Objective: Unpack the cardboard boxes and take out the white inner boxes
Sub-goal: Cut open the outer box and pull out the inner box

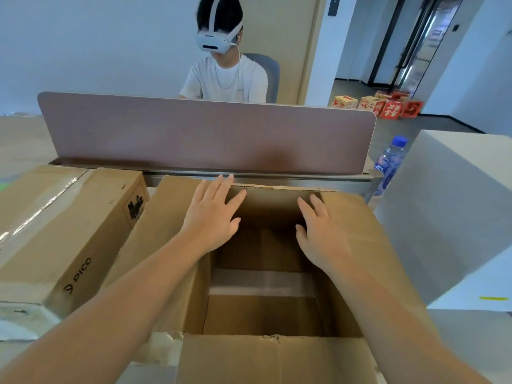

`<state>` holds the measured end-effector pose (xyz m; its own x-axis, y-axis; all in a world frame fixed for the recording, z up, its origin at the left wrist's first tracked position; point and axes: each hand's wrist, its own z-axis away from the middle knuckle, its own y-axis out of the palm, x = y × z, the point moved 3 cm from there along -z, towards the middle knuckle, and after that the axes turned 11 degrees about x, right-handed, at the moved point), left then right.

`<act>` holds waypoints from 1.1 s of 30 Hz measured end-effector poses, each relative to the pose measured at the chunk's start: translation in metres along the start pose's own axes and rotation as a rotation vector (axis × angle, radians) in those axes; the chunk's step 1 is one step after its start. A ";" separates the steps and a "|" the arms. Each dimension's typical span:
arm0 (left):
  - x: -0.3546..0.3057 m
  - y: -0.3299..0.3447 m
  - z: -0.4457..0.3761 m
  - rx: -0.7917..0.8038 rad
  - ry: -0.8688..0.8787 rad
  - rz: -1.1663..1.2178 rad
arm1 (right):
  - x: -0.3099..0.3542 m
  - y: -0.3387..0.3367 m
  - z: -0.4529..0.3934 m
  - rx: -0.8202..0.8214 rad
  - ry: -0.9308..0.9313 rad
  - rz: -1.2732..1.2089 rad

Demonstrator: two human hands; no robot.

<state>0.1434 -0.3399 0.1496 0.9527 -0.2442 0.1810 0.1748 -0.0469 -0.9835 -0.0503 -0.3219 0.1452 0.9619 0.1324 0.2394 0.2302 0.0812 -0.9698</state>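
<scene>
From the head view, we are holding both hands flat over the open cardboard box (266,314); the left hand (214,217) is resting on the left flap, fingers (221,189) straight and apart; the right hand (318,234) is lying on the right flap, fingers straight, gripping nothing; below the fingers the box is showing only bare cardboard bottom; the white inner box (454,217) is standing right of the right hand, which is nearer; a sealed cardboard box (63,225) is waiting left of the left fingers.
</scene>
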 end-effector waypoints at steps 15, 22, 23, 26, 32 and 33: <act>0.020 0.035 -0.091 0.284 -0.266 0.207 | -0.051 0.002 -0.107 0.141 0.128 -0.001; 0.023 0.043 -0.087 0.240 -0.269 0.236 | -0.054 0.012 -0.105 0.188 0.126 0.044; 0.023 0.043 -0.083 0.237 -0.276 0.237 | -0.052 0.013 -0.101 0.185 0.130 0.064; 0.025 0.045 -0.069 0.240 -0.289 0.228 | -0.044 0.018 -0.091 0.169 0.125 0.104; 0.030 0.050 -0.049 0.220 -0.294 0.280 | -0.033 0.023 -0.076 0.161 0.138 0.161; 0.030 0.050 -0.049 0.221 -0.294 0.297 | -0.032 0.023 -0.075 0.168 0.145 0.164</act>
<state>0.1682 -0.3972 0.1054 0.9939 0.0702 -0.0849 -0.0973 0.1982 -0.9753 -0.0650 -0.3987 0.1113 0.9981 0.0158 0.0589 0.0535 0.2350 -0.9705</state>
